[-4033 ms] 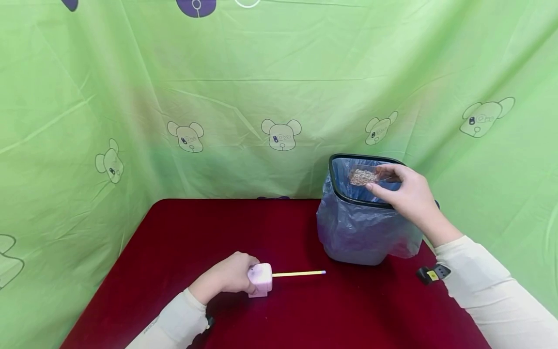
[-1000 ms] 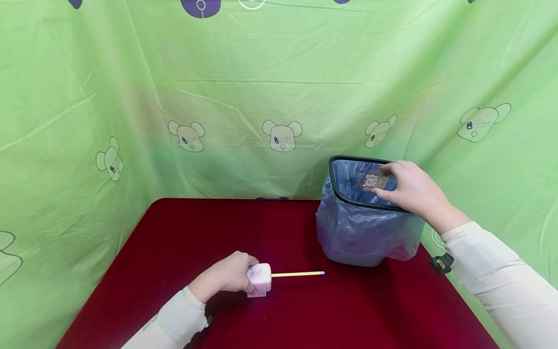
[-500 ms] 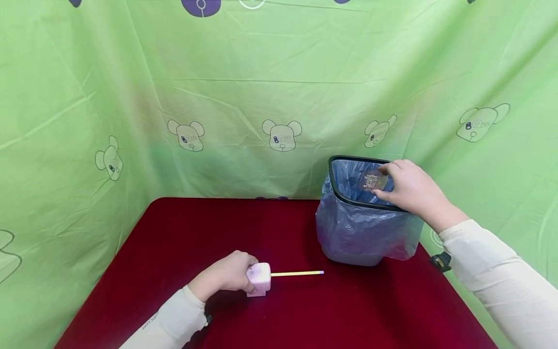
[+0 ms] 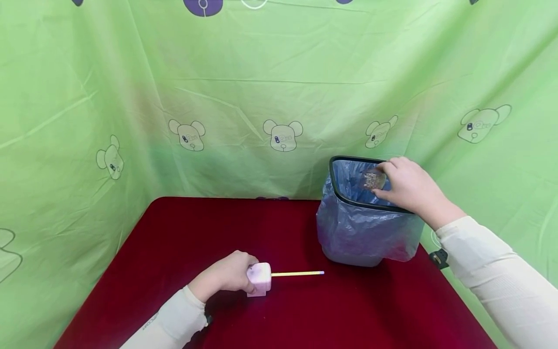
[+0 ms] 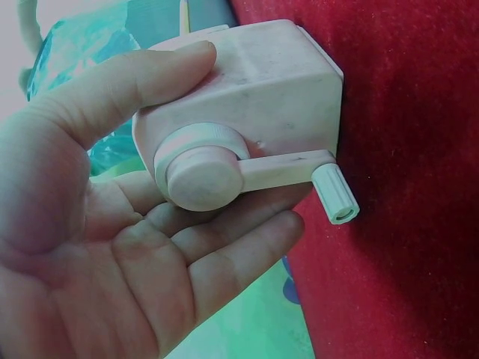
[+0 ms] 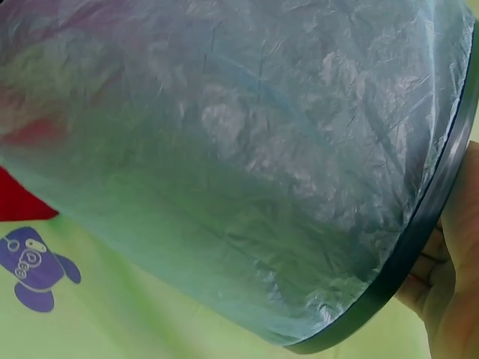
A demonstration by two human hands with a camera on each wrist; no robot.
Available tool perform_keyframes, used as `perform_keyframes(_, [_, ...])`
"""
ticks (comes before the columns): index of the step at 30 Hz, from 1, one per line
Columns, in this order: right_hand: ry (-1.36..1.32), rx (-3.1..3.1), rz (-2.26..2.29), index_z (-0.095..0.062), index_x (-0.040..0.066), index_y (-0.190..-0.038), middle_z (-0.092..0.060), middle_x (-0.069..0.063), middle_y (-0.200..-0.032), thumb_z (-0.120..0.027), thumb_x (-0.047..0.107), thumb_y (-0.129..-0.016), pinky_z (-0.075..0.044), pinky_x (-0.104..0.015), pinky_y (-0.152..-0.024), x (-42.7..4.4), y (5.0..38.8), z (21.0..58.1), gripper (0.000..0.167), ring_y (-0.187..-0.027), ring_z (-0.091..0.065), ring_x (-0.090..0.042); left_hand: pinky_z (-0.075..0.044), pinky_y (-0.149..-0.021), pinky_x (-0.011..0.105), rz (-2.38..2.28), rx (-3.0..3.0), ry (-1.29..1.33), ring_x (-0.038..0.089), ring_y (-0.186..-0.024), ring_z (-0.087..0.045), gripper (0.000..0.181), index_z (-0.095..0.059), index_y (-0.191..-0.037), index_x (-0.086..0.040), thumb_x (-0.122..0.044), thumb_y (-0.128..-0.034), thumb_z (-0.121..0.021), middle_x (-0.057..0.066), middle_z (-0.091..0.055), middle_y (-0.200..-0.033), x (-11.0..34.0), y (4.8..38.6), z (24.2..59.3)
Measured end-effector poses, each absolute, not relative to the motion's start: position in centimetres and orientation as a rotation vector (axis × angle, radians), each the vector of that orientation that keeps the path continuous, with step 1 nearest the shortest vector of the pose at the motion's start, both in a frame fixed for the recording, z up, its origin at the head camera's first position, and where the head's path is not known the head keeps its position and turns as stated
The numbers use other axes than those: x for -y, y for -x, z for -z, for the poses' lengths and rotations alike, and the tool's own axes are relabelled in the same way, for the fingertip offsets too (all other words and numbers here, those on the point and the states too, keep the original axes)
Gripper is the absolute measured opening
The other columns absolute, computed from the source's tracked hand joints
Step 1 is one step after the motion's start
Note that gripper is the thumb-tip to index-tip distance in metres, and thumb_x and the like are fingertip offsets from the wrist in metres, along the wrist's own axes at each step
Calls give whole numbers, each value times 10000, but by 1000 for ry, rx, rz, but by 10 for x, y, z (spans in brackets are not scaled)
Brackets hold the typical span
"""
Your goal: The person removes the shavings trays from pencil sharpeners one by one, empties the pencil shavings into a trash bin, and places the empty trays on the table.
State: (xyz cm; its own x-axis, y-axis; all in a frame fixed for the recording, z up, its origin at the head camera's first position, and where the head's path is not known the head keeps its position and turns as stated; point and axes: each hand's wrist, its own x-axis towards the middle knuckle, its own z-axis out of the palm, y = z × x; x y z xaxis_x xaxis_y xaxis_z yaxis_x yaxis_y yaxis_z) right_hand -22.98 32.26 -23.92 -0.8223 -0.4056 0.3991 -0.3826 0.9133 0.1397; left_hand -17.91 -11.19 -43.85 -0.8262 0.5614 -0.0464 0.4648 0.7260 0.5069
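My left hand holds a pale pink crank pencil sharpener on the table, and a yellow pencil sticks out of its right side. In the left wrist view the thumb lies on top of the sharpener and the fingers are under it, beside the crank handle. My right hand pinches a small clear shavings tray by its edge, inside the mouth of a lined bin. Shavings show in the tray, which looks tilted. The right wrist view shows the right hand partly, behind the bin's rim; the tray is hidden there.
The grey trash bin stands at the table's back right, with a translucent bluish bag folded over it and a black rim ring. Red cloth covers the table. A green printed curtain hangs behind.
Since four seconds ago my right hand has moved right and slightly down with the tray, and the tray has tilted. In the last second it shifted only slightly. My left hand has stayed put.
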Motion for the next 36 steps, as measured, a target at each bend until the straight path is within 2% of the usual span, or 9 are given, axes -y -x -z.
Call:
perform_keyframes(7, [-650, 2584, 191, -657, -70, -1148, -658, -212, -1034, -875, 282, -746, -480, -567, -879, -326, 232, 236, 576, -979, -599, -418, -506, -636, 273, -731, -2733, -812, 99, -714, -564, 508, -724, -1112, -52, -192, -653, -891, -22, -686, -884, 112, 180, 439])
perform_keyframes(21, [-721, 2534, 302, -643, -92, -1142, -655, -225, -1025, -881, 275, -746, -469, -562, -921, -335, 233, 235, 590, -986, -597, -424, -507, -643, 276, -738, -2730, -816, 103, -724, -565, 523, -721, -1122, -34, -195, -655, -891, -4, -697, -904, 112, 177, 436])
perform_keyframes(36, [-821, 2451, 376, -637, -123, -1128, -651, -230, -999, -904, 249, -706, -484, -560, -900, -347, 238, 238, 622, -967, -607, -430, -503, -639, 273, -743, -2725, -828, 97, -709, -561, 483, -727, -1091, -57, -193, -657, -889, -27, -685, -872, 113, 179, 439])
